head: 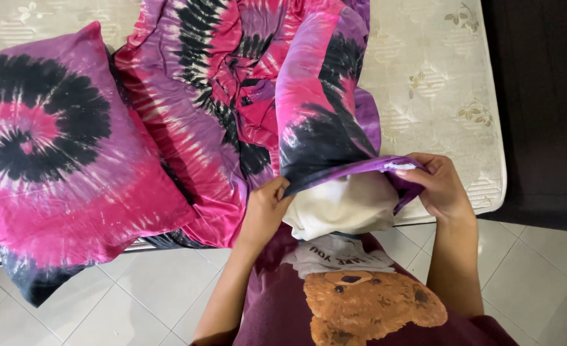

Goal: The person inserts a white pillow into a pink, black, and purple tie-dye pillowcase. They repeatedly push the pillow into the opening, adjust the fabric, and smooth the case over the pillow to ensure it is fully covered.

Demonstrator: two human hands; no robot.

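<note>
Nearest the camera is the person's maroon shirt (386, 314) with a brown bear figure on its chest, directly below the white pillow (344, 206), which serves as the reference for all else. The pillow's bare end presses against the shirt, and its far part is buried in the open mouth of a tie-dye pillowcase (319, 122) in pink, purple and black. The left hand (267, 208) lies just left of the pillow, its fingers closed in a pinch on the pillowcase's hem. The right hand (440, 186) lies just right of the pillow, curled shut on the opposite side of the same hem, so the opening is stretched between both hands. Beyond the pillow the pillowcase rises and drapes onto a crumpled bedsheet (200, 96) of matching tie-dye, spread on a cream patterned mattress (431, 83). Well to the left of the pillow, a second pillow already covered (53, 160) in the same pattern rests on the mattress edge, partly overhanging the pale tiled floor (136, 301) below.
</note>
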